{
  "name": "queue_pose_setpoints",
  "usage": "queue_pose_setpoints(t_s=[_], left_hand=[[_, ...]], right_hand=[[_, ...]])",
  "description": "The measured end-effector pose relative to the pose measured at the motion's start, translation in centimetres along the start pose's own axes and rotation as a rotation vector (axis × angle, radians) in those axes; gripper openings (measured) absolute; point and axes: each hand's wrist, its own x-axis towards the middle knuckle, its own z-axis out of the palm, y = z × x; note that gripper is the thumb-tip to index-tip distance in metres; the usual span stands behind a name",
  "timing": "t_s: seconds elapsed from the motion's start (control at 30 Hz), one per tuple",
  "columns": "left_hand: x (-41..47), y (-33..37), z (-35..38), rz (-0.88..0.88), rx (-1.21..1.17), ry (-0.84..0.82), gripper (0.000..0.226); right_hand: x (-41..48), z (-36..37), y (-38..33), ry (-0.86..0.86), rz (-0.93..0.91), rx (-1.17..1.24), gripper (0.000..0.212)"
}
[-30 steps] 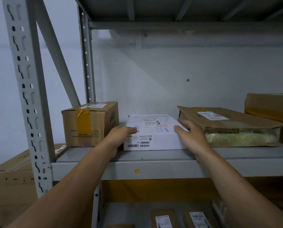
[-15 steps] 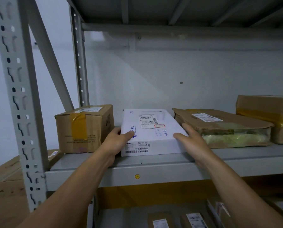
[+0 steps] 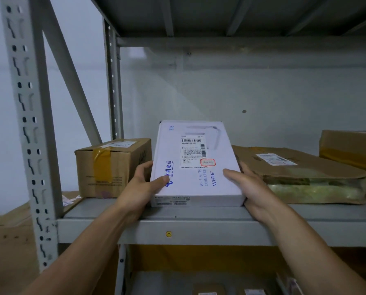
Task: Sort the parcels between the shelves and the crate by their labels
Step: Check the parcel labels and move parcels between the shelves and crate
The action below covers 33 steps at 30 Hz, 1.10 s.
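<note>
The white box [image 3: 195,167] lay flat on the shelf [image 3: 199,228] a moment ago. Now its far end is tipped up, so its top and the label [image 3: 193,151] face you. It has also come closer to the front of the shelf. Its near end is low at the shelf's front edge. You cannot tell if it rests there or floats just above.

Your left hand [image 3: 139,188] holds the box at 8 o'clock. The thumb [image 3: 163,179] presses on the top, by the blue mark. The other fingers curl round the left side. Your right hand [image 3: 248,188] holds the box at 4 o'clock. Its thumb lies flat along the top at the right edge. One finger shows against the right side, and the rest are hidden behind the box. So the box sits between your two hands, squeezed from both sides.

At 9 o'clock from the box stands a small brown box [image 3: 111,167] with yellow tape. At 3 o'clock lies a flat brown parcel [image 3: 301,173], just beside your right hand.
</note>
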Motion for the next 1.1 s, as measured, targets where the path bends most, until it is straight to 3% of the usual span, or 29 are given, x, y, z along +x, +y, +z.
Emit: queue_pose_setpoints(t_s=[0.13,0.27,0.4,0.5,0.63,0.8,1.1], left_hand=[[-0.1,-0.1,0.2,0.033,-0.061,0.045,0.065],[0.2,0.3,1.0,0.011,-0.170,0.109,0.046],[-0.1,0.3,1.5,0.072,0.042,0.165,0.058],[-0.9,0.2,1.8,0.132,0.122,0.180,0.042],[-1.6,0.0,2.0,0.210,0.104,0.191,0.046],[-2.2,-0.1,1.7,0.289,0.037,0.176,0.030],[-2.7,0.0,1.8,0.350,-0.024,0.151,0.038]], right_hand=[[0.5,0.1,0.6,0.013,-0.022,0.075,0.035],[0.1,0.0,0.9,-0.004,-0.092,0.046,0.037],[0.0,0.0,0.7,0.013,-0.109,0.099,0.048],[0.0,0.0,0.5,-0.007,-0.104,0.161,0.049],[-0.9,0.5,0.2,-0.049,-0.155,0.094,0.037],[-1.8,0.7,-0.1,-0.050,-0.248,0.077,0.043],[-2.2,0.7,-0.2,-0.056,-0.276,0.082,0.040]])
